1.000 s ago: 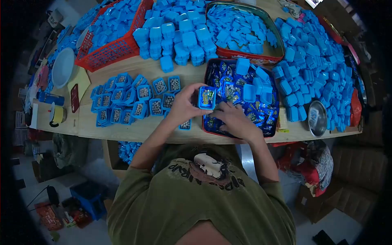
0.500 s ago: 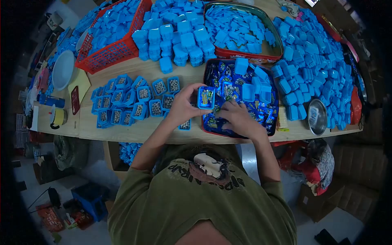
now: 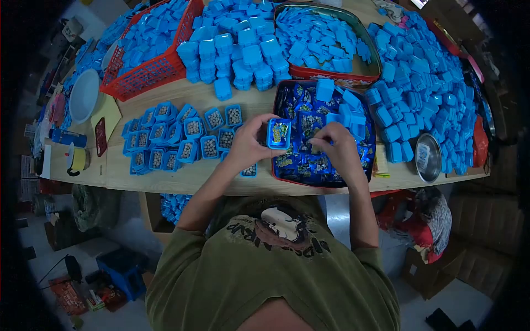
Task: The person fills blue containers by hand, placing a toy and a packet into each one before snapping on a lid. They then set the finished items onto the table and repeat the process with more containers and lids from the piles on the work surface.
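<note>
My left hand [image 3: 250, 147] grips a small blue plastic box [image 3: 279, 134] by its side; a dark blue printed packet lies inside it. The box is held over the left part of a red-rimmed tray [image 3: 275, 102]. Shiny dark blue packets [image 3: 301, 166] fill that tray, and several empty blue boxes [image 3: 358, 126] lie on top of them at the right. Above the packets, my right hand [image 3: 338, 150] has thumb and fingers brought together in a pinch; whatever is between them, if anything, is hidden. Blue boxes of small pale balls [image 3: 210, 147] stand in a group left of my left hand.
Behind the tray are stacked blue boxes [image 3: 223, 47], a tin of flat blue pieces [image 3: 337, 75] and a red basket [image 3: 144, 74]. A heap of blue boxes [image 3: 425, 83] and a metal bowl [image 3: 436, 165] are at the right. A yellow cup [image 3: 80, 159] stands far left.
My right hand has lifted slightly from the packets and shifted right, its fingers going from spread to pinched. The left hand holds the blue box in nearly the same place.
</note>
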Tool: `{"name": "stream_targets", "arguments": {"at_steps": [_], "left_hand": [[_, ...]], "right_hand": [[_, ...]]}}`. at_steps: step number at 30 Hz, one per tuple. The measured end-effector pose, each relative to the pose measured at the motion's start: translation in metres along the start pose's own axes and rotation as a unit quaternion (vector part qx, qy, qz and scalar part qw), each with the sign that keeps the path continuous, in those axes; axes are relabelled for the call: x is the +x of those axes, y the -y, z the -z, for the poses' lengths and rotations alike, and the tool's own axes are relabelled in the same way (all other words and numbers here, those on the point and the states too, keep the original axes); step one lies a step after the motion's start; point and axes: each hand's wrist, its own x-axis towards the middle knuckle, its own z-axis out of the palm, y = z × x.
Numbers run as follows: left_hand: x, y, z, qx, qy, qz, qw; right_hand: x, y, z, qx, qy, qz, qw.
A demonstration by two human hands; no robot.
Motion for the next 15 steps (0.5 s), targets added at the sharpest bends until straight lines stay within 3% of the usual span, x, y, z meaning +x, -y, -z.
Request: {"name": "stream_targets", "arguments": {"at_steps": [3,5,11,15], "left_hand": [[0.0,0.001,0.0,-0.017,0.004,-0.024,1.0],[0.001,0.004,0.001,0.05,0.004,-0.042,0.998],[0.001,0.001,-0.004,0.013,0.016,-0.027,0.999],[0.003,0.0,-0.007,0.039,0.022,-0.035,0.998]], "right_hand": [[0.003,0.0,0.0,0.005,-0.065,0.011,0.998],[0.002,0.001,0.001,0.087,-0.07,-0.08,0.99],[0.012,0.015,0.0,0.232,-0.126,-0.123,0.957],[0.022,0.023,0.001,0.124,-0.063,-0.085,0.987]]}}
